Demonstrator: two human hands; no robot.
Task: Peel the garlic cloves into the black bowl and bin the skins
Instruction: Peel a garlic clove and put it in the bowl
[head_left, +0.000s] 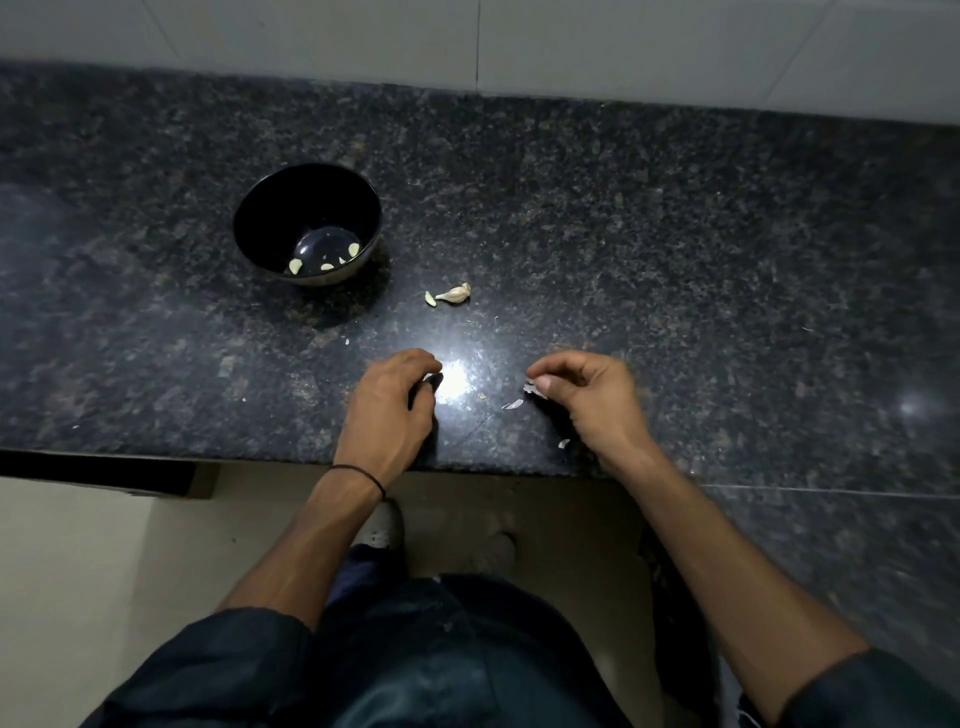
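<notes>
While left hand fingers curl, hold unclear, right hand pinches garlic skin.

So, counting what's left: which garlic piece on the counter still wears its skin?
The larger clove right of the black bowl, papery, with a pointed tail; the small piece beside it is bare yellow.

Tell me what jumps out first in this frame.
The bowl sits back left on the counter, with pale peeled cloves in it. Nearer, both hands flank a bright glare: the right hand pinches a skin, the left hand is curled. One unpeeled clove lies between bowl and hands.
</notes>
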